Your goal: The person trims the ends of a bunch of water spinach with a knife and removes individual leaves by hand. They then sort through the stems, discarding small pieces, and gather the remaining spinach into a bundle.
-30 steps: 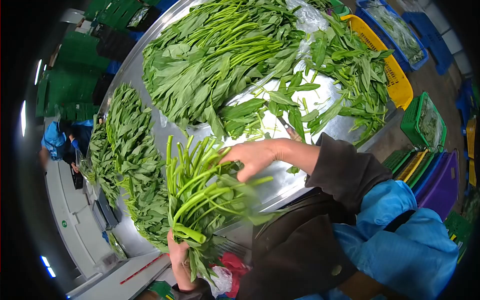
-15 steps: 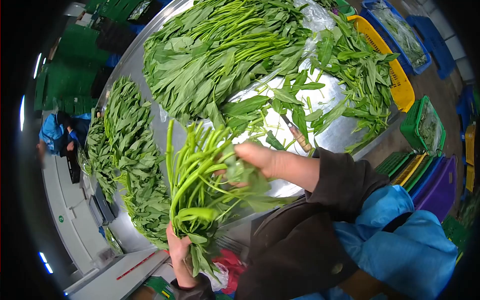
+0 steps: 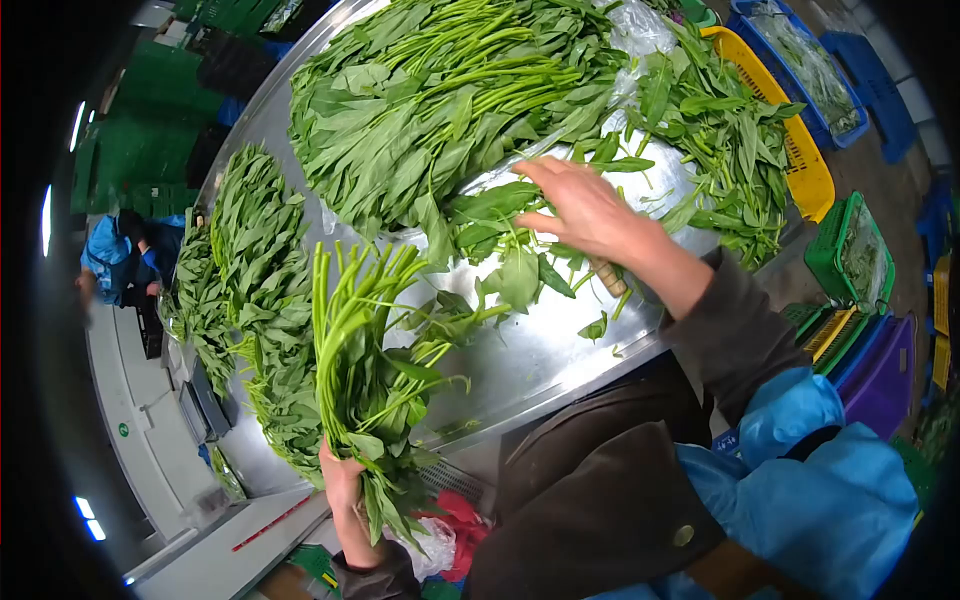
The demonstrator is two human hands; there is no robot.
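Note:
My left hand is closed round the leafy part of a bunch of water spinach, its cut stems pointing away from me. Over the metal table, my right hand is open with fingers apart, just above loose leaves. Partly under that hand and the leaves lies a knife with a wrapped tan handle; its blade is hidden. Beyond is a large heap of water spinach, stems laid roughly alike. Leafy scraps pile up at the right.
Another long row of greens runs along the table's left side. A yellow crate stands against the right edge, with blue and green crates beyond. A co-worker in blue is at the far left.
My right hand has left the bunch and moved away to the right, opening over the scraps. Some leaves have landed on the table. My left hand keeps the bunch, shifted slightly left.

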